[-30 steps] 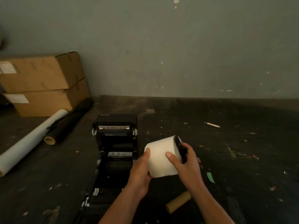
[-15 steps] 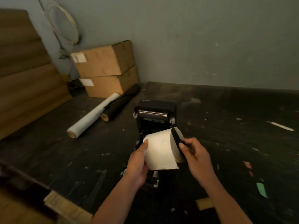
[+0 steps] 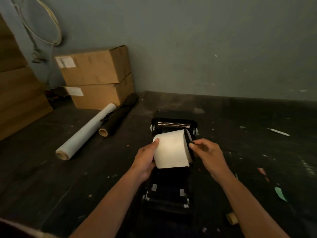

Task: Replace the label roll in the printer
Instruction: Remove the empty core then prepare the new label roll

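Observation:
A black label printer point(image 3: 174, 117) stands open on the dark floor, its lid folded toward me and its roll bay showing. Right above that bay I hold a fat white label roll point(image 3: 170, 148) with a black holder disc point(image 3: 188, 143) on its right end. My left hand point(image 3: 145, 160) grips the roll's left end, thumb on top. My right hand point(image 3: 208, 155) pinches the black disc at the right end. An empty cardboard core point(image 3: 232, 218) lies on the floor at the lower right.
Two stacked cardboard boxes point(image 3: 96, 78) stand against the wall at the back left. A clear film roll point(image 3: 85, 133) and a black roll point(image 3: 118, 117) lie in front of them. Paper scraps litter the floor on the right, including a green one point(image 3: 280, 194).
The roll has shifted from right of the printer to directly above its open bay. My head turned left, bringing the boxes and rolls further into view.

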{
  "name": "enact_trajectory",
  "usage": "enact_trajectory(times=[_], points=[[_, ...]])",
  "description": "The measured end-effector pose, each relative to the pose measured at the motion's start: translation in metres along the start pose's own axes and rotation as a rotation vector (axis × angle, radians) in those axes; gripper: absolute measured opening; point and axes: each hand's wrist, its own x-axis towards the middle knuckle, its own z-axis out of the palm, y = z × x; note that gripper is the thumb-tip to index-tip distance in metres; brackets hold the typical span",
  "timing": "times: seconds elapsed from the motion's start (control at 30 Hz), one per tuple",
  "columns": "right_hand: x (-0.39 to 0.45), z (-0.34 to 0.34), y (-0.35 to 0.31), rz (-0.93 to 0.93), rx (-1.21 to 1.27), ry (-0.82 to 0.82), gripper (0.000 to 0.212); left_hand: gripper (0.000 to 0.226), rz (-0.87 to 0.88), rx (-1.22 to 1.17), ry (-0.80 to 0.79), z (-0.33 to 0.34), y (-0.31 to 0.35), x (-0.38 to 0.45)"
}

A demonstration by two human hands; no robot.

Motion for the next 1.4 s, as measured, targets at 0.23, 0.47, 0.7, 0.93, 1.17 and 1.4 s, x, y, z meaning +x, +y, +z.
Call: enact_trajectory(times=[0.23, 0.47, 0.7, 0.93, 1.17, 1.4], points=[[-0.011, 0.01, 0.015, 0.158, 0.099, 0.088, 0.01, 0.013, 0.112, 0.325, -0.15, -0.02, -0.006, 0.024], [-0.013, 0.022, 0.035, 0.217, 0.057, 0.114, 0.011, 0.044, 0.237, 0.629, -0.316, -0.041, -0.011, 0.043], [-0.006, 0.032, 0.06, 0.244, -0.073, 0.078, 0.016, 0.044, 0.218, 0.679, -0.291, -0.051, -0.027, 0.053], [-0.009, 0.029, 0.082, 0.219, -0.245, 0.087, 0.022, 0.048, 0.189, 0.729, -0.262, -0.049, -0.049, 0.059], [-0.008, 0.029, 0.095, 0.217, -0.319, 0.071, 0.021, 0.049, 0.201, 0.755, -0.223, -0.046, -0.057, 0.064], [-0.014, 0.032, 0.106, 0.164, -0.362, 0.091, 0.021, 0.047, 0.232, 0.828, -0.191, -0.045, -0.067, 0.059]])
